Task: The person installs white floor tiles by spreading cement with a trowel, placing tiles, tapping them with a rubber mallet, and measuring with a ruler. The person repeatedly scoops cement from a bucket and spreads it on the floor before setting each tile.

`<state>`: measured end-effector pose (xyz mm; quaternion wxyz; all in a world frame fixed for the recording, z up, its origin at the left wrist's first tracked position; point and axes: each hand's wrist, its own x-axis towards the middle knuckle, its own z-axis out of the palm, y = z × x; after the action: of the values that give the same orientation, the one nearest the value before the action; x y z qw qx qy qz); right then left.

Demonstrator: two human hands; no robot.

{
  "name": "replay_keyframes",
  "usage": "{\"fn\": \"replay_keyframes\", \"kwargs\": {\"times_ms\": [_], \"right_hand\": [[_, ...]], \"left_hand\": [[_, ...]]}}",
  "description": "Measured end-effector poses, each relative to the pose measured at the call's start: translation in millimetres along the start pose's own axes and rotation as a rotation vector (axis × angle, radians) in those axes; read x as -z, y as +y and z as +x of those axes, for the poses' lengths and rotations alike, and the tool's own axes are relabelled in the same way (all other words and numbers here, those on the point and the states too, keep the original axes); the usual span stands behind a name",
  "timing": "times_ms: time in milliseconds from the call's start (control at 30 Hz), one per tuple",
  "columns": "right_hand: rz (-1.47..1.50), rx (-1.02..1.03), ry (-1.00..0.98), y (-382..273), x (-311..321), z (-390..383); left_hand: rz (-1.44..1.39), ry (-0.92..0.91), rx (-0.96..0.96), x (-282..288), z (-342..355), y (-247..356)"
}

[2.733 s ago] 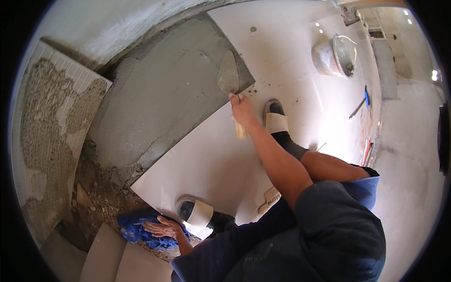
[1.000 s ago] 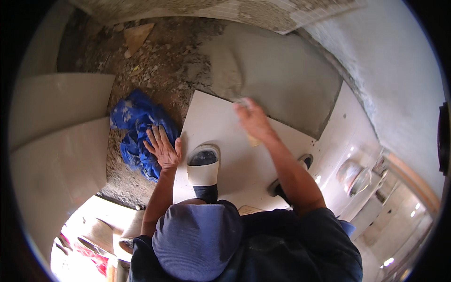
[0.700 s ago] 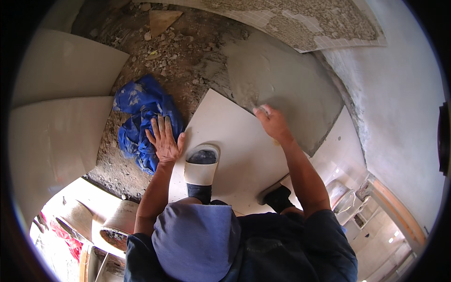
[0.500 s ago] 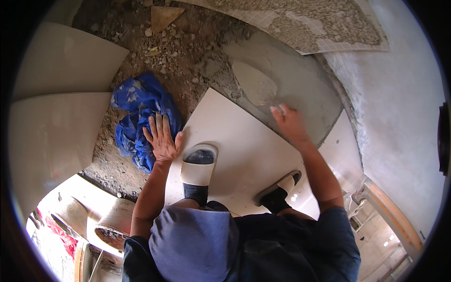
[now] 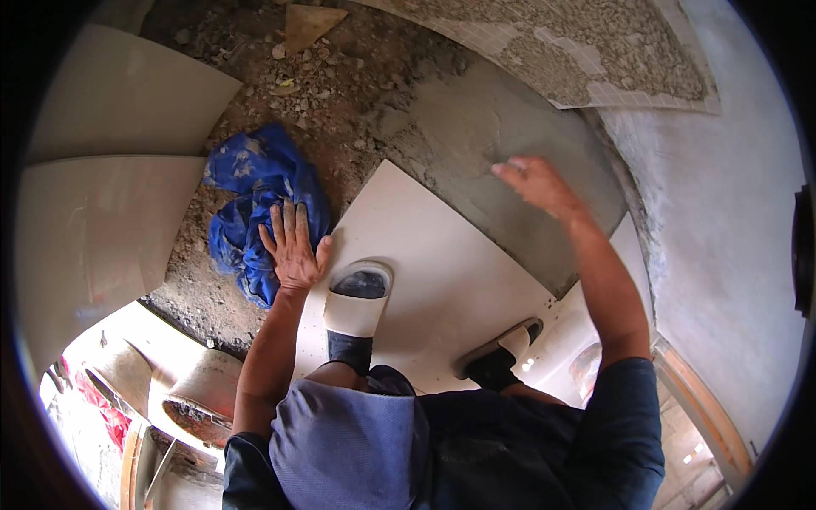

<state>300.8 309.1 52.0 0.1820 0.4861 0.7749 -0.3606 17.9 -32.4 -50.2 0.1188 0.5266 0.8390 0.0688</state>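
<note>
My left hand (image 5: 295, 251) lies with spread fingers on a crumpled blue plastic sheet or cloth (image 5: 255, 200) smeared with grey, beside a large pale tile (image 5: 425, 246). My right hand (image 5: 535, 183) is closed above a bed of wet grey mortar (image 5: 552, 221) beyond the tile. What it grips looks like a trowel; the blade blends into the mortar and is hard to make out now. My feet, in pale slippers (image 5: 357, 310) and dark socks, stand on the tiles.
Large tiles (image 5: 102, 212) lean at the left. Rubble and soil (image 5: 314, 93) lie at the far side. A mortar-backed tile (image 5: 578, 51) stands by the far right wall (image 5: 714, 229). Crusted buckets (image 5: 200, 395) are at the lower left.
My right hand has moved up and slightly right over the mortar. The pale rounded blade seen beyond its fingers no longer stands out. My left hand stays on the blue sheet.
</note>
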Motion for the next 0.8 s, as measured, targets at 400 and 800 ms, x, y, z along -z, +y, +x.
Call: {"fn": "replay_keyframes", "kwargs": {"times_ms": [400, 800], "right_hand": [[-0.475, 0.093, 0.267, -4, -1, -50], [-0.51, 0.152, 0.183, -37, -34, -48]], "left_hand": [[0.001, 0.005, -0.004, 0, 0, 0], [-0.004, 0.018, -0.008, 0, 1, 0]]}}
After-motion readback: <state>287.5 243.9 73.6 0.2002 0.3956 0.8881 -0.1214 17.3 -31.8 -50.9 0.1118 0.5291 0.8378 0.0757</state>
